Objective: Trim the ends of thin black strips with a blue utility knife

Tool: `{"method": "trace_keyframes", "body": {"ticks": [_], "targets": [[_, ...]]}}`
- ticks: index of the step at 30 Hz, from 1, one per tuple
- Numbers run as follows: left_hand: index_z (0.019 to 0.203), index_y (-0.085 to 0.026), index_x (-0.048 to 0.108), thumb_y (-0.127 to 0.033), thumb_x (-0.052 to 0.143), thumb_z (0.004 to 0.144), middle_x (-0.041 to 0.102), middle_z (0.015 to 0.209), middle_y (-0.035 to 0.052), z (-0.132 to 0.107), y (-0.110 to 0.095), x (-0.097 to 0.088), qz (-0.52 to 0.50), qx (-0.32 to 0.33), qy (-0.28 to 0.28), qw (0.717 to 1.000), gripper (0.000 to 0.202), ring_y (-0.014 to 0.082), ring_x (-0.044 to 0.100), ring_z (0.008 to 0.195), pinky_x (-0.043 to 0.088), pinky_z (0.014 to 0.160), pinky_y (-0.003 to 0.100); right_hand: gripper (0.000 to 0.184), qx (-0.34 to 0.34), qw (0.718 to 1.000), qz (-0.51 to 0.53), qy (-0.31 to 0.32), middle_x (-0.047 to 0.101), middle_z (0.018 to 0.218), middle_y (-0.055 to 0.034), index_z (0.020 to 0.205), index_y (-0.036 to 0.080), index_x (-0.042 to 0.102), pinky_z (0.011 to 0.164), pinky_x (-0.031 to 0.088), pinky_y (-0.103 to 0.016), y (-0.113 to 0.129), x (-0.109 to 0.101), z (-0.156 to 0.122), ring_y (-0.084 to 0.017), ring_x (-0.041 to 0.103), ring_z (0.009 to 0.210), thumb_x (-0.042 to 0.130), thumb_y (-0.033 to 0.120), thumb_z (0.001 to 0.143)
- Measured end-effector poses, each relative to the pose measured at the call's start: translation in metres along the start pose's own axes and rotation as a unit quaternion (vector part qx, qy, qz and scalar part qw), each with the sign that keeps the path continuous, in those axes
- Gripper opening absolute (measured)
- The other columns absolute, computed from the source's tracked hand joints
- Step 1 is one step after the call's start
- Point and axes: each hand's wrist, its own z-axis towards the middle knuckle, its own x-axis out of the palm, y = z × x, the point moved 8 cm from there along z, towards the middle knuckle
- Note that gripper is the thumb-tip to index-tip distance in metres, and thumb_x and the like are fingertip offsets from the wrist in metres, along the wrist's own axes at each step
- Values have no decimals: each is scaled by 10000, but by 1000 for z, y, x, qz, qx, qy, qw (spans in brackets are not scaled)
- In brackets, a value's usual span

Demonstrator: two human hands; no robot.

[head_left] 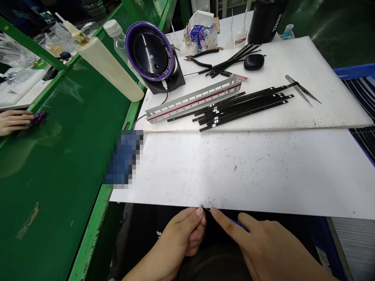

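Both my hands sit just below the front edge of the white work board. My left hand is closed in a pinch on a thin dark sliver at the board's edge. My right hand has its index finger stretched toward that same sliver, and a blue object I cannot make out shows under the other fingers. A bundle of black strips lies on a raised white sheet farther back, next to a grey slotted metal rail with a red line.
Tweezers, cutting pliers, more black strips, a black case and a purple-rimmed round device stand at the back. A green conveyor runs on the left, with another person's hand on it. A blue bin is at right.
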Motion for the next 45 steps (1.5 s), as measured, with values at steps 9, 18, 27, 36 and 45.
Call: {"method": "trace_keyframes", "body": {"ticks": [9,18,27,36,45], "targets": [[768,-177,525,-492,586,889,314,541,-83,1,1,-3,-7,-1,-5,1000,343,60,188,478,107,449,207,777,27,1000,14,1,545,657,3,1547,208,293,386,126,-292,-3,13,-5,-148,444,350,414,103,787],[768,-178,524,-482,579,895,301,539,-86,2,2,-3,-9,-3,2,1000,333,56,178,472,106,449,203,677,72,987,142,13,568,675,23,1549,288,297,424,251,-255,-8,12,-5,-124,451,422,379,104,902],[776,-177,522,-459,554,914,309,546,-83,2,3,-4,-9,1,7,1000,316,56,181,473,107,447,200,784,54,996,47,58,579,694,-3,1570,262,235,407,153,-294,-2,15,-2,-160,512,411,439,119,827],[779,-174,531,-470,575,904,311,543,-84,3,3,-5,-8,6,3,1000,324,54,182,470,103,442,197,820,66,996,48,41,572,705,5,1575,278,193,420,139,-277,-3,25,-5,-149,508,410,429,95,811],[760,-169,544,-487,611,877,313,530,-85,5,1,-4,-8,17,6,1000,345,51,176,465,117,431,190,741,79,988,124,48,580,715,10,1575,321,190,439,243,-270,-10,25,-6,-149,526,470,376,104,892]]}}
